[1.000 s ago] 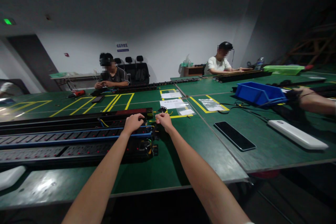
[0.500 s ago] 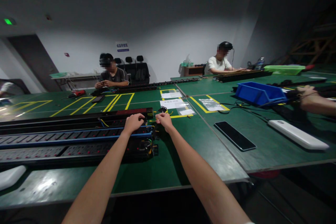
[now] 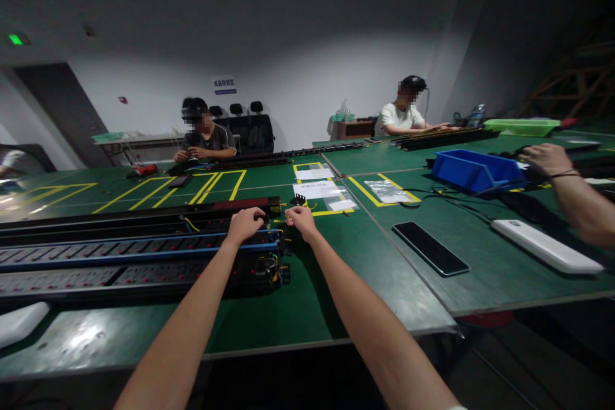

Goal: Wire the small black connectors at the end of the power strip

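Note:
Long black power strips lie side by side on the green table before me. My left hand (image 3: pixel 246 225) is closed over the end of the blue-edged power strip (image 3: pixel 144 251), fingers curled around its far side. Just right of that end, my right hand (image 3: pixel 301 220) is held in a pinch, and whatever sits between its fingertips is too small to make out. A black slotted bracket (image 3: pixel 300 199) shows right behind the right fingers. Yellow wires stick out at the open end of the nearer power strip (image 3: pixel 182 277).
On the right lie a black phone (image 3: pixel 430 248), a white power bank (image 3: pixel 545 246) and a blue bin (image 3: pixel 475 170) with cables around it. A co-worker's hand (image 3: pixel 550 159) is beside the bin. Two people sit across the table. Papers (image 3: pixel 314 190) lie beyond my hands.
Both my hands stay in the same place and pose. At the right, the co-worker's hand has moved up and left, closer to the blue bin.

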{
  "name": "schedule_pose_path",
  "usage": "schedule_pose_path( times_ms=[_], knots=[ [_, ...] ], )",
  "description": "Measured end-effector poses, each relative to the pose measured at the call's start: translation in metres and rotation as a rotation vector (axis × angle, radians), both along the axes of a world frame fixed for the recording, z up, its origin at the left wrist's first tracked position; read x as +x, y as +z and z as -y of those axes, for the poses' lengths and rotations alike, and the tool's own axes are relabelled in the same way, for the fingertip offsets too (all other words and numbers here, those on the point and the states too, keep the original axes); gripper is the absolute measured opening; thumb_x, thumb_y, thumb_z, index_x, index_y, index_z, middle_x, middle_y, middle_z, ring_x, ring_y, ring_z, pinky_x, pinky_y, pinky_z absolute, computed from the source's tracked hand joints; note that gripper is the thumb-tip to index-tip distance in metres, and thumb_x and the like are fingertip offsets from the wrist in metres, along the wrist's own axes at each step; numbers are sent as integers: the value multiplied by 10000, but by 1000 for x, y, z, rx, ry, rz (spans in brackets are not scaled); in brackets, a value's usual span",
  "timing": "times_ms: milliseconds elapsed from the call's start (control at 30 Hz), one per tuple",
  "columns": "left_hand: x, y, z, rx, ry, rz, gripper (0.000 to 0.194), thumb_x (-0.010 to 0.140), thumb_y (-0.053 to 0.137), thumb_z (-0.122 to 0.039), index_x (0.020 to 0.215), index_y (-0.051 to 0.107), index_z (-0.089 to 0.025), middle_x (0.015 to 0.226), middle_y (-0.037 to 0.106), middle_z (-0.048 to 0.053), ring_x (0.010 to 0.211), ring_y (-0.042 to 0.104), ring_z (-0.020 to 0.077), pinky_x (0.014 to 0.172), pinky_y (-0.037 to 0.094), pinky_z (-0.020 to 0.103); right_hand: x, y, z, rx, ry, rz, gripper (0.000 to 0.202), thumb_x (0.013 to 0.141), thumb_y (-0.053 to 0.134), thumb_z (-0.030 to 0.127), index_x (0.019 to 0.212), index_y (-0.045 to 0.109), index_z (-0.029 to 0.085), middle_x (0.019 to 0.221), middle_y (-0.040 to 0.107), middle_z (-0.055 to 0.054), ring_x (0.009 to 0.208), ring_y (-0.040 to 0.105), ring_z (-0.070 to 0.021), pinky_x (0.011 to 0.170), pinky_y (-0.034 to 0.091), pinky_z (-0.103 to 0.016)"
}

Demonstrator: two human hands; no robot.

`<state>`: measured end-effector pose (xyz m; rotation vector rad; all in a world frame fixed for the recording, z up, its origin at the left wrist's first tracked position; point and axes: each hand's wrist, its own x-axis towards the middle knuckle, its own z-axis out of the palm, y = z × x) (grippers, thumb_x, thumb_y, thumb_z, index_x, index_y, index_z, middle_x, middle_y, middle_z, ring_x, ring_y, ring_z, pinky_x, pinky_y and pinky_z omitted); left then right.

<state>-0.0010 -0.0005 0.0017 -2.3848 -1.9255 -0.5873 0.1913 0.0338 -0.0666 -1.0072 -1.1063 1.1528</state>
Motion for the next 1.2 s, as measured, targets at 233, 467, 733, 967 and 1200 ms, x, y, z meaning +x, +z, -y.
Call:
schedule_pose_path(
  times_ms=[233, 467, 733, 967, 1200],
  knots=[
    [0, -1, -1, 2, 0, -4, 312, 811, 543, -285, 1049, 743, -303, 1097, 764, -23, 1059, 674, 223, 967, 476, 330, -1, 1, 1, -1, 0, -25, 104, 664, 644, 261, 639, 639, 160, 512, 588, 17, 480, 519, -110, 510, 423, -232],
    [0, 0, 0, 1, 5, -6, 303, 813, 544, -287, 1043, 741, -303, 1087, 767, -25, 1062, 672, 218, 959, 477, 322, -1, 0, 0, 11, 5, -27, 125, 663, 654, 288, 639, 639, 166, 509, 586, 16, 484, 520, -119, 512, 420, -241],
    [1, 1, 0, -6, 11, -1, 302, 810, 552, -286, 1046, 739, -303, 1092, 766, -23, 1062, 672, 219, 967, 472, 325, -1, -4, -3, 12, 9, -20, 138, 654, 654, 306, 648, 638, 169, 527, 599, 13, 488, 524, -115, 508, 424, -233],
    [1, 1, 1, -7, 11, -3, 297, 810, 555, -293, 1042, 741, -306, 1088, 767, -23, 1060, 673, 221, 973, 471, 325, 0, -2, -2, 11, 7, -9, 138, 658, 652, 306, 641, 639, 170, 513, 590, 15, 487, 527, -117, 514, 431, -236],
    [1, 1, 0, -3, 9, -4, 299, 812, 548, -289, 1040, 742, -305, 1092, 765, -22, 1062, 671, 223, 969, 474, 331, 0, 0, 0, 2, -3, -2, 131, 668, 651, 294, 645, 650, 165, 514, 592, 14, 487, 530, -116, 521, 438, -236]
  ],
)
